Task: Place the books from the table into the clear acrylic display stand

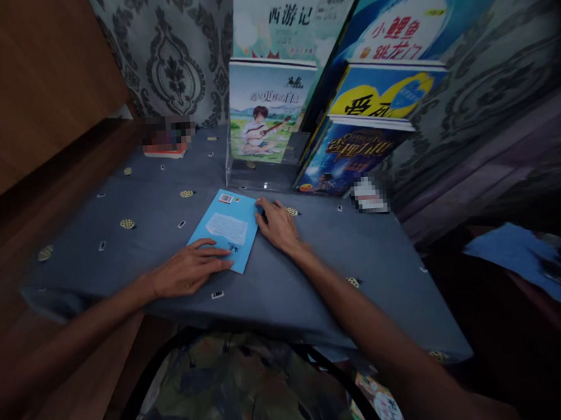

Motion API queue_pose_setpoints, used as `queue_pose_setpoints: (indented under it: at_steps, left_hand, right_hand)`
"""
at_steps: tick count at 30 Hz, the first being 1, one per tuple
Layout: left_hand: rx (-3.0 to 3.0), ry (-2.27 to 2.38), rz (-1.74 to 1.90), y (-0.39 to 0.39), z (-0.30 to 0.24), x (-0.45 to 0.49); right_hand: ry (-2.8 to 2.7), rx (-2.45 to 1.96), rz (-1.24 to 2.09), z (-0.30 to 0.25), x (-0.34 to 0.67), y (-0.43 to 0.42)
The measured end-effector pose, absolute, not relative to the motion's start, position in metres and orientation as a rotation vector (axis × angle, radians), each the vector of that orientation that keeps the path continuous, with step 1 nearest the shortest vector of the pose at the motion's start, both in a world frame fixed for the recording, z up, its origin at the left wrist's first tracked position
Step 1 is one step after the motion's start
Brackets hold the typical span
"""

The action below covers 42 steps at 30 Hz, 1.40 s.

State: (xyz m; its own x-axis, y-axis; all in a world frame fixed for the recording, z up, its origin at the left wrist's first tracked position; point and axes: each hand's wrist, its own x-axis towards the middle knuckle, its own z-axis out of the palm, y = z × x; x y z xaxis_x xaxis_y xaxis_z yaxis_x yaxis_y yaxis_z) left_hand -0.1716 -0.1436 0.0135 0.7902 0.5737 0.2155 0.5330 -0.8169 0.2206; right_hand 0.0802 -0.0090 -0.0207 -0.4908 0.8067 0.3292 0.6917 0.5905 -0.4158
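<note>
A thin light-blue book [222,232] lies back cover up on the cloth-covered table, turned at a slant, with a barcode near its far edge. Across its near left part rests my left hand [191,268], fingers stretched out flat on the cover. My right hand [279,226] is at the book's far right corner. Its bent fingers are apart, touching the edge there, with the palm side over the cloth. No finger visibly lifts the book.
Behind the book stands a clear stand [264,178] holding a book with a guitar player [267,112]. To its right are more upright books, a dark blue one [344,155] in front. A blurred orange-edged item [165,150] lies back left, a blurred white item [371,197] right.
</note>
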Motion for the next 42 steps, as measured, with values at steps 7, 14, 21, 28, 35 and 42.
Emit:
queue_pose_setpoints:
  at_steps: [7,14,21,28,35,42]
  left_hand:
    - [2.846,0.731,0.466,-0.135,0.015,-0.135]
    - [2.744,0.864,0.442,-0.104,0.005,-0.121]
    - [2.733,1.178,0.269,-0.042,0.008,-0.101]
    - [2.672,1.007,0.301,-0.120,0.013,-0.120]
    - [2.382,0.997,0.511,-0.160,0.019,-0.143]
    - [2.318,1.721,0.726,-0.122,-0.008,-0.188]
  right_hand:
    - [-2.316,-1.192,0.345,-0.024,0.082,-0.008]
    - [-2.191,-1.155,0.505,-0.029,0.088,0.003]
    - [-2.079,-1.098,0.666,-0.030,0.096,0.009]
    - [-2.137,-1.107,0.630,-0.030,0.094,0.005]
    - [-2.323,-1.148,0.395,-0.026,0.089,-0.005]
    - [-2.524,-1.046,0.290,-0.015,0.088,-0.054]
